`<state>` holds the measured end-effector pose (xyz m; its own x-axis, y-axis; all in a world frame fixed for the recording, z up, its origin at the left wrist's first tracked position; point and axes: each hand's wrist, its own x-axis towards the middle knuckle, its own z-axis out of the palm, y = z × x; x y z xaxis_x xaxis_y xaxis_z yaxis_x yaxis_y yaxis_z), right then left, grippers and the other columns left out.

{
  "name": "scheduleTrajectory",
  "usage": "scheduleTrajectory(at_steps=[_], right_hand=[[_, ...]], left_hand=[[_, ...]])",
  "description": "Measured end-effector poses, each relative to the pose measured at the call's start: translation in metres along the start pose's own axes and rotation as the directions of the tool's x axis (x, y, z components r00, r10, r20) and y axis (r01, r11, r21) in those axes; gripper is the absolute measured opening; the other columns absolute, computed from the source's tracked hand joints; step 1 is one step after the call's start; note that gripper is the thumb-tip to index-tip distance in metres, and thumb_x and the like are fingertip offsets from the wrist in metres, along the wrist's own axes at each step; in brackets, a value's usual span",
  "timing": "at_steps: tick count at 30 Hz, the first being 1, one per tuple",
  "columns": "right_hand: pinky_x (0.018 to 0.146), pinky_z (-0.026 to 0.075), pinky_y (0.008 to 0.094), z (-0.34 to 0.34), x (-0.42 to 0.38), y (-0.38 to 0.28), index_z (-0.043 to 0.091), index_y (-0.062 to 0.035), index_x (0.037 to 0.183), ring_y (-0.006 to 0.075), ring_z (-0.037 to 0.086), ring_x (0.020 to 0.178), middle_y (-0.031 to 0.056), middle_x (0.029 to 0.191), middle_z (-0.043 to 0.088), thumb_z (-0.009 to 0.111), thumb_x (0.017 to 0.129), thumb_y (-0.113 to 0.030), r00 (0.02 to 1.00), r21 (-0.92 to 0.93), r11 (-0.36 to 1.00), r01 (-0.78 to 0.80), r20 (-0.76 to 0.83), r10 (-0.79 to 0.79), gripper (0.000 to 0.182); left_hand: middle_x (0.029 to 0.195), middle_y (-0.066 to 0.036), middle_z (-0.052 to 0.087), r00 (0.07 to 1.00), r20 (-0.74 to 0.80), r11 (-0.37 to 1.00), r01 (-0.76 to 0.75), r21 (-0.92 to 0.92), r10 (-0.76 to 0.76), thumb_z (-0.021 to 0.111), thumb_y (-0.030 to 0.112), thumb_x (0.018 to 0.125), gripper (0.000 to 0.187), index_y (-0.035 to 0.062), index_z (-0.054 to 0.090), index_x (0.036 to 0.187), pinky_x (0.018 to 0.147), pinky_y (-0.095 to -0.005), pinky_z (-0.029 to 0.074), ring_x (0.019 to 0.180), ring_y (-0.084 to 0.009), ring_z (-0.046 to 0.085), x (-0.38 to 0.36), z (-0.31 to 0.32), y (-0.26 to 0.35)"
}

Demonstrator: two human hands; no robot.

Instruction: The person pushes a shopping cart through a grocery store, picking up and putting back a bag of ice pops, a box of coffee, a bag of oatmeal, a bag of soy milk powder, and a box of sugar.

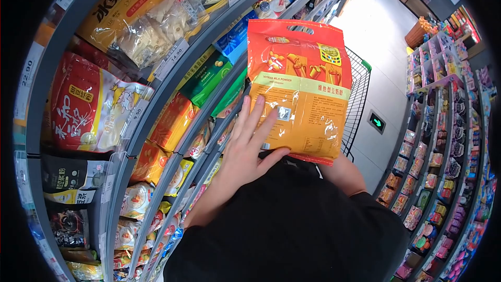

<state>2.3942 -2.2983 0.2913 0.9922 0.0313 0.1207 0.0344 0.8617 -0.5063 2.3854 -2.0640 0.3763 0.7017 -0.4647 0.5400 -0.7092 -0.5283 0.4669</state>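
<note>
A red and orange bag of soybean milk powder (pixel 302 109) is held up in front of me, its printed panel facing me and its cut-out handle at the top. My left hand (pixel 248 138) lies on the bag's lower left part with the fingers stretched out and apart. From behind the lower right corner, my right hand (pixel 336 169) supports the bag; its fingers are hidden by the package. Behind the bag on the right shows part of a wire shopping cart (pixel 360 86) with a green corner.
Shelves (pixel 117 177) of bagged powders, with price tags (pixel 167 60), curve along my left. Across the aisle stand more shelves (pixel 438 162) with small packages. A green arrow sign (pixel 377 122) is set in the floor (pixel 373 10). A basket (pixel 420 32) stands farther back.
</note>
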Motion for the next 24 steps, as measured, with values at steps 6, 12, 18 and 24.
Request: scheduleTrajectory(at_steps=[6,12,18,24], right_hand=[[0.125,0.042,0.046,0.004,0.004,0.0,0.035,-0.0035,0.168,0.0309,0.052,0.149,0.0144,0.164,0.05,0.057,0.113,-0.04,0.995,-0.052,0.997,0.049,-0.082,-0.053,0.07],[0.126,0.042,0.0463,0.014,0.022,0.01,0.036,-0.0039,0.168,0.0313,0.052,0.15,0.0145,0.164,0.05,0.056,0.113,-0.041,0.981,-0.106,0.99,0.089,-0.161,-0.105,0.069],[0.126,0.042,0.0466,0.017,0.013,0.008,0.036,-0.0043,0.168,0.0317,0.052,0.15,0.0146,0.165,0.05,0.055,0.113,-0.041,0.957,-0.157,0.98,0.122,-0.242,-0.157,0.069],[0.126,0.042,0.0468,0.021,0.013,0.008,0.036,-0.0047,0.168,0.0321,0.052,0.15,0.0148,0.165,0.05,0.054,0.114,-0.041,0.937,-0.216,0.967,0.132,-0.29,-0.193,0.068]], left_hand=[[0.176,-0.031,0.032,0.996,-0.05,0.991,0.061,-0.117,-0.067,0.09,0.023,0.09,0.094,-0.004,0.042,0.165,0.131,-0.0536,0.032,0.164,-0.0479,0.03,-0.002,0.001,-0.006],[0.176,-0.03,0.033,0.996,-0.044,0.993,0.068,-0.102,-0.072,0.09,0.022,0.09,0.093,-0.0033,0.042,0.166,0.131,-0.0535,0.03,0.164,-0.0476,0.03,0.0,0.003,-0.007],[0.177,-0.029,0.03,0.996,-0.025,0.99,0.085,-0.108,-0.088,0.089,0.02,0.09,0.094,-0.003,0.04,0.167,0.132,-0.0528,0.029,0.165,-0.0459,0.028,-0.001,0.007,-0.006],[0.173,-0.032,0.036,0.995,-0.039,0.991,0.087,-0.102,-0.091,0.089,0.025,0.091,0.09,-0.0046,0.045,0.163,0.129,-0.056,0.033,0.162,-0.0512,0.033,0.001,0.009,-0.004]])
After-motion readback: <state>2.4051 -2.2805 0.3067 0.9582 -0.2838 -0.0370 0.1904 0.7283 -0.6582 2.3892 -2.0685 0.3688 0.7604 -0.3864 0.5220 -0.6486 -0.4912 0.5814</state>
